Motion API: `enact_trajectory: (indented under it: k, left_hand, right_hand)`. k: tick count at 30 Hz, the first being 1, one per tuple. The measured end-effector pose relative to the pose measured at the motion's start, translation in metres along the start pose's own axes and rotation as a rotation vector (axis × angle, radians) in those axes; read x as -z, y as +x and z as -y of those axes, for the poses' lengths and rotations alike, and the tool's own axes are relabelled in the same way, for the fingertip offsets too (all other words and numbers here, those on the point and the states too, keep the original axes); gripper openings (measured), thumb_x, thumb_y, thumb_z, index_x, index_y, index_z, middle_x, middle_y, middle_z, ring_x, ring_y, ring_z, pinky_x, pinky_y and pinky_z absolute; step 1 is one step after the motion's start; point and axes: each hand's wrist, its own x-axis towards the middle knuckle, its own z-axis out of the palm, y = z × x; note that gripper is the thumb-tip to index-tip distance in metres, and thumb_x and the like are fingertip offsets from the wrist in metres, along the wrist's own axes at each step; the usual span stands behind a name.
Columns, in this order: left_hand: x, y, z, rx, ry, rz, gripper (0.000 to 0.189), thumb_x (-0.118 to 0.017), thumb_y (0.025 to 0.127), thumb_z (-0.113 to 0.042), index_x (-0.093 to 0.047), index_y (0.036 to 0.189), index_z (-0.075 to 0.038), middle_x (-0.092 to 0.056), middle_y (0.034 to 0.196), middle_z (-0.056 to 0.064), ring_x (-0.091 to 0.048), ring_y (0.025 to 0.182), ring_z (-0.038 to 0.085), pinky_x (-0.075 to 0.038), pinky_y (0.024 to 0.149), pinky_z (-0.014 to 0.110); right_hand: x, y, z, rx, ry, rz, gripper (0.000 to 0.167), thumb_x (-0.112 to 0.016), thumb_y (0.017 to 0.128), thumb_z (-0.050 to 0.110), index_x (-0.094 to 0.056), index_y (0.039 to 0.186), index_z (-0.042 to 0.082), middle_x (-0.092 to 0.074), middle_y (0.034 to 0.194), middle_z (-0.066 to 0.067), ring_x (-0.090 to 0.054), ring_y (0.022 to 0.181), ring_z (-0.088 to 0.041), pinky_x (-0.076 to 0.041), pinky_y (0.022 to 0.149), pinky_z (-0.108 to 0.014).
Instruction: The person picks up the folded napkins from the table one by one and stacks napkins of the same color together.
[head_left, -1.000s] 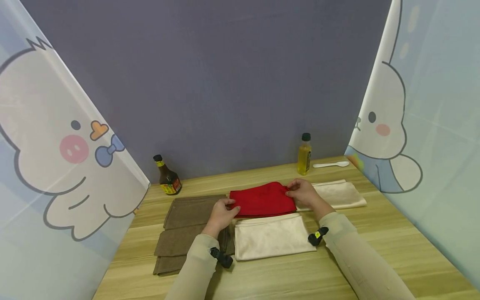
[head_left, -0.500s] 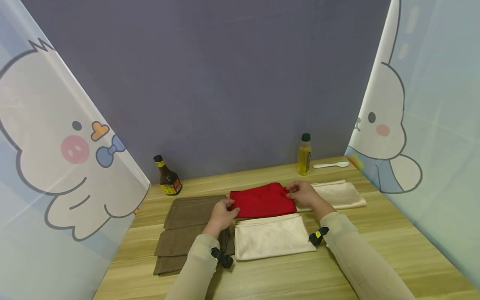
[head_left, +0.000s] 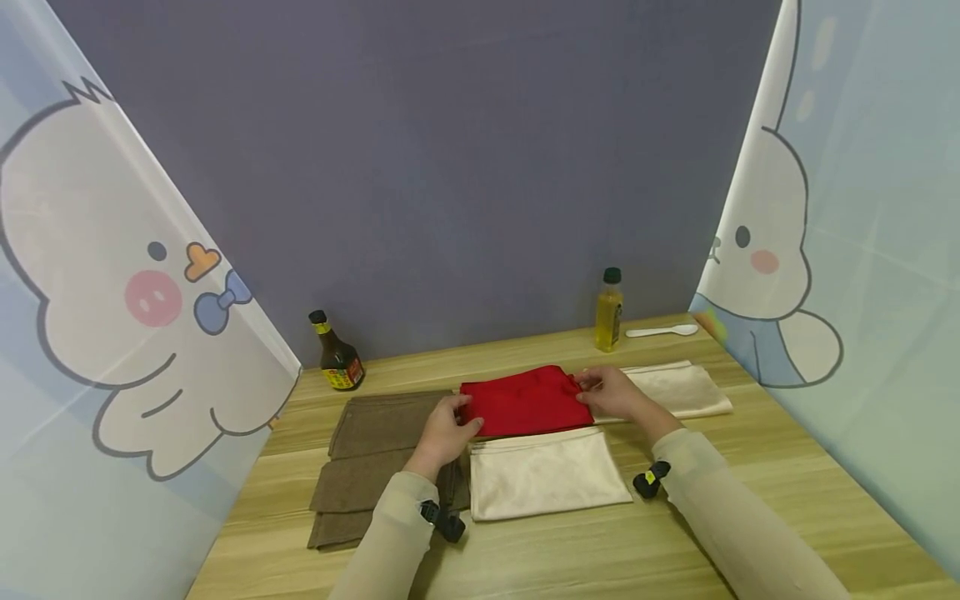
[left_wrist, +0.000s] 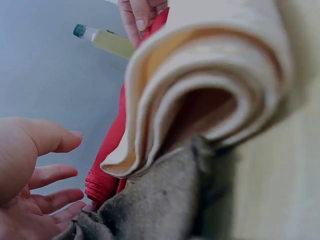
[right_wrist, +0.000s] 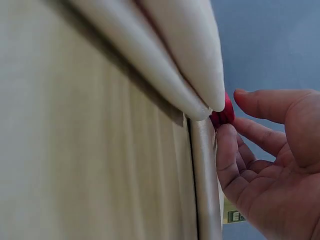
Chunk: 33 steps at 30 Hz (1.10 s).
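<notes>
A folded red cloth (head_left: 525, 402) lies between two folded cream cloths in the head view. At its left end is my left hand (head_left: 442, 429), thumb and fingers spread apart and fingertips close to the red edge. The left wrist view shows this hand (left_wrist: 37, 185) holding nothing, beside the red folds (left_wrist: 107, 160). My right hand (head_left: 609, 393) is at the cloth's right end. Its fingers are loosely bent at the red edge in the right wrist view, the thumb standing off. The front cream cloth (head_left: 547, 475) and the right cream cloth (head_left: 678, 390) lie alongside.
Overlapping brown folded cloths (head_left: 375, 467) lie at the left. A dark sauce bottle (head_left: 339, 354) stands at the back left. A yellow oil bottle (head_left: 609, 312) and a white spoon (head_left: 663, 331) are at the back right, near the grey partition (head_left: 450, 183).
My right hand has shifted slightly right and toward me, its thumb easing off the red cloth. The left hand has barely moved, its thumb slightly farther from its fingers. The cloths stay in place.
</notes>
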Motion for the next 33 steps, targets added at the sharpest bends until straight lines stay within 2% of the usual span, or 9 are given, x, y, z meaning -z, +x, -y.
enact_trajectory:
  k: [6, 8, 14, 20, 27, 33]
  left_hand:
    - [0.0, -0.007, -0.002, -0.077, 0.024, -0.033, 0.054, -0.076, 0.097, -0.016, -0.057, 0.145, 0.0, -0.053, 0.144, 0.018, -0.057, 0.126, 0.038, -0.051, 0.104, 0.051]
    - [0.0, -0.01, -0.003, -0.107, 0.014, -0.041, 0.053, -0.076, 0.097, -0.014, -0.057, 0.145, 0.0, -0.055, 0.142, 0.019, -0.057, 0.126, 0.038, -0.051, 0.104, 0.051]
    - [0.002, -0.023, -0.006, -0.133, -0.089, -0.08, 0.046, -0.075, 0.097, -0.01, -0.062, 0.141, -0.007, -0.058, 0.139, 0.017, -0.057, 0.127, 0.038, -0.052, 0.101, 0.054]
    - [0.002, -0.037, -0.005, -0.182, -0.14, -0.098, 0.038, -0.074, 0.098, -0.011, -0.066, 0.136, -0.007, -0.061, 0.135, 0.021, -0.06, 0.122, 0.04, -0.055, 0.095, 0.055]
    - [-0.002, -0.054, -0.004, -0.176, -0.233, -0.065, 0.04, -0.071, 0.1, -0.008, -0.062, 0.139, -0.008, -0.06, 0.138, 0.022, -0.06, 0.123, 0.042, -0.056, 0.094, 0.046]
    - [-0.008, -0.06, 0.0, -0.201, -0.242, -0.09, 0.038, -0.071, 0.099, -0.005, -0.062, 0.136, -0.01, -0.061, 0.134, 0.022, -0.061, 0.121, 0.042, -0.057, 0.091, 0.039]
  right_hand:
    - [0.004, -0.013, 0.002, 0.042, 0.064, 0.014, 0.046, -0.074, 0.093, 0.001, -0.061, 0.135, -0.013, -0.067, 0.117, -0.027, -0.07, 0.097, -0.033, -0.059, 0.072, -0.031]
    - [0.005, -0.018, 0.004, 0.043, 0.087, 0.013, 0.046, -0.073, 0.094, -0.001, -0.059, 0.135, -0.014, -0.067, 0.116, -0.027, -0.07, 0.096, -0.033, -0.06, 0.072, -0.031]
    - [0.012, -0.037, 0.009, 0.053, 0.069, 0.013, 0.044, -0.074, 0.095, 0.003, -0.06, 0.134, -0.011, -0.067, 0.115, -0.023, -0.068, 0.098, -0.031, -0.058, 0.077, -0.033]
    - [0.019, -0.059, 0.014, 0.087, 0.121, 0.01, 0.044, -0.072, 0.099, 0.007, -0.059, 0.137, -0.011, -0.065, 0.124, -0.029, -0.068, 0.104, -0.035, -0.059, 0.08, -0.031]
    - [0.023, -0.078, 0.021, 0.112, 0.168, -0.001, 0.044, -0.072, 0.1, 0.009, -0.059, 0.137, -0.01, -0.065, 0.126, -0.029, -0.069, 0.106, -0.033, -0.059, 0.082, -0.029]
    - [0.02, -0.088, 0.025, 0.088, 0.197, -0.027, 0.039, -0.074, 0.099, 0.011, -0.064, 0.133, -0.007, -0.065, 0.128, -0.028, -0.068, 0.103, -0.025, -0.059, 0.081, -0.031]
